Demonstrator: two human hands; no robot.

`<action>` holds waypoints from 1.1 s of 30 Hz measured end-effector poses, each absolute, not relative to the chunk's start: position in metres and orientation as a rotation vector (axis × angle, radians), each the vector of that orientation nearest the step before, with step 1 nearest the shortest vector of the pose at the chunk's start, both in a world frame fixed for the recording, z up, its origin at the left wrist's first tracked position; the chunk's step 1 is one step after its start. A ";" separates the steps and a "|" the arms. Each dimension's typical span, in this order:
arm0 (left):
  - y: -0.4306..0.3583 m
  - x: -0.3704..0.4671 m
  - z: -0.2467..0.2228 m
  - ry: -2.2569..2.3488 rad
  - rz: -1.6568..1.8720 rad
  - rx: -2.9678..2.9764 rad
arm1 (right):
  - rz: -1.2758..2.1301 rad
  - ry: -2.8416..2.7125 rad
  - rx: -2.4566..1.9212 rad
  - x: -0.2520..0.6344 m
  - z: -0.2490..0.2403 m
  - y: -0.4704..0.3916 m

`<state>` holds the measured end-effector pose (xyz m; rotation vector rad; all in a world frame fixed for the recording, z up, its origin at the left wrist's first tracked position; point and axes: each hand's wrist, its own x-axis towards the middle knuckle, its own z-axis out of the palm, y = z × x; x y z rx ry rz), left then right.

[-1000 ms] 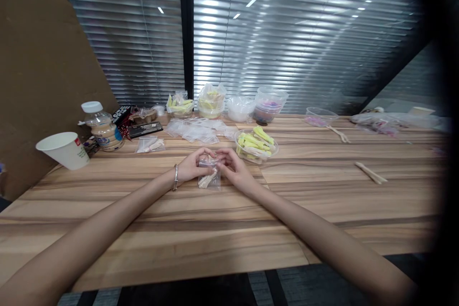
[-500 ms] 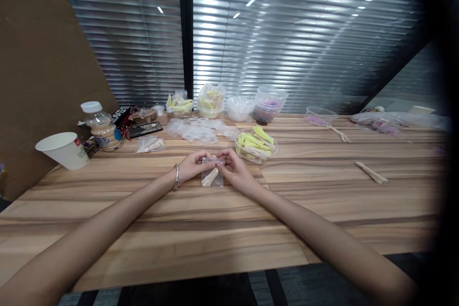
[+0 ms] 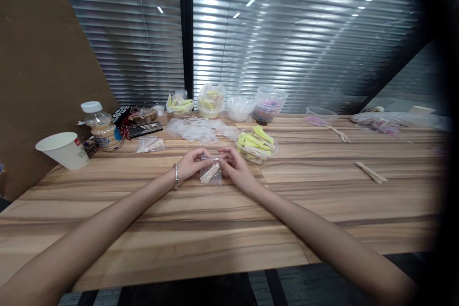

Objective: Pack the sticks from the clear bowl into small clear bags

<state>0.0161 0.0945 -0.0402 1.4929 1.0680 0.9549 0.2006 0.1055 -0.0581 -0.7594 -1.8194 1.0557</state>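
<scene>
Above the wooden table (image 3: 322,201), left hand (image 3: 189,166) and right hand (image 3: 236,169), fingers pinched on small clear bag (image 3: 211,174).

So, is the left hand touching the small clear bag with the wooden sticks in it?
Touching. The head view shows the left hand's fingertips pinching the top edge of the small clear bag, with the right hand pinching the other side.

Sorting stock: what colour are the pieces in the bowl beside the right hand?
Yellow-green, in the bowl, head view.

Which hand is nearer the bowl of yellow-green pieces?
Right. The right hand sits just beside the bowl; the left hand is farther, across the small bag both pinch.
</scene>
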 end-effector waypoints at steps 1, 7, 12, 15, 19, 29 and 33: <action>0.095 0.016 -0.041 1.077 0.968 1.492 | 1.073 -1.805 -0.763 0.201 -0.059 0.107; 0.098 0.015 -0.042 1.099 1.008 1.481 | 1.095 -1.769 -0.743 0.202 -0.064 0.112; 0.098 0.015 -0.043 1.122 0.975 1.489 | 1.016 -1.771 -0.718 0.201 -0.061 0.109; 0.098 0.016 -0.042 1.123 0.933 1.485 | 0.960 -1.786 -0.706 0.200 -0.060 0.108; 0.098 0.015 -0.042 1.116 0.915 1.496 | 0.888 -1.816 -0.693 0.200 -0.059 0.106; 0.098 0.014 -0.043 1.105 0.891 1.598 | 1.085 -1.872 -0.706 0.200 -0.056 0.103; 0.097 0.015 -0.041 1.115 0.883 1.683 | 1.087 -1.888 -0.691 0.199 -0.055 0.103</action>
